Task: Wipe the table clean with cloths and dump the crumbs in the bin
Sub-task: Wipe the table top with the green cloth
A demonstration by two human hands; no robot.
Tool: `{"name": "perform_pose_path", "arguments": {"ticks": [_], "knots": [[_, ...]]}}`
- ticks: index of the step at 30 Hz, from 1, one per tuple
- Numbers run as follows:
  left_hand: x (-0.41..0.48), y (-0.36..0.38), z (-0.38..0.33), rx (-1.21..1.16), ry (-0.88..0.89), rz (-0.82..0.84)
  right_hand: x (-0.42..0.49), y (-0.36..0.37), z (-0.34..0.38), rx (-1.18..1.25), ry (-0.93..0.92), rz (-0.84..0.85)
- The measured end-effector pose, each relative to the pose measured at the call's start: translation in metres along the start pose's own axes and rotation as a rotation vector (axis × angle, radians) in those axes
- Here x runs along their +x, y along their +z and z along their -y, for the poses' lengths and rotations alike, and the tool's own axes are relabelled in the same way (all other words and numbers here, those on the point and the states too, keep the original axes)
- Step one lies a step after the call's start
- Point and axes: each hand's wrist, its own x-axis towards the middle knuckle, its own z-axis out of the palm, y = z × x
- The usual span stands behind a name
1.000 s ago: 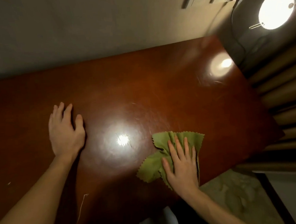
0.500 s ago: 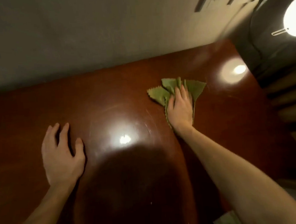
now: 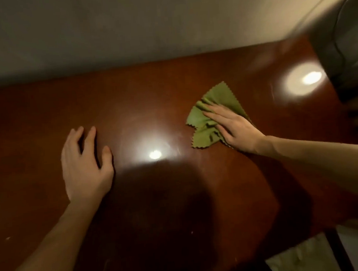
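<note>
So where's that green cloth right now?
In the head view, the green cloth lies on the right part of the table, pressed flat under the right hand, near the lamp's reflection.

Glossy, mirror-bright polished wood for the table [image 3: 150, 99]; on the table, soft matt green cloth [image 3: 220, 96], zigzag-cut edges.

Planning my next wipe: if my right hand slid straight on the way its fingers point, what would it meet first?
The right hand, flat on the green cloth, points toward the far left. The way looks free across bare table; the wall behind it likely comes first, though depth is unclear.
</note>
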Motion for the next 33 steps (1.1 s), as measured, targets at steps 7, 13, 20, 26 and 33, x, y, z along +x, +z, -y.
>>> {"name": "perform_pose_path", "arguments": {"ticks": [7, 13, 20, 26, 33], "knots": [[-0.007, 0.005, 0.005, -0.063, 0.022, -0.031, -0.183, 0.058, 0.083, 0.194, 0.296, -0.179], [-0.008, 0.005, 0.010, -0.134, 0.012, -0.035, -0.236, 0.114, 0.187, 0.330, 0.457, -0.318], [-0.017, -0.013, 0.028, -0.169, 0.196, 0.072, -0.188, 0.147, 0.252, 0.016, 0.694, -0.249], [-0.056, -0.039, 0.082, 0.132, -0.047, -0.154, -0.110, 0.147, 0.261, -0.068, 0.771, -0.232], [-0.064, -0.048, 0.117, 0.112, -0.456, -0.201, 0.044, 0.117, 0.201, -0.004, 0.739, -0.434]]}}
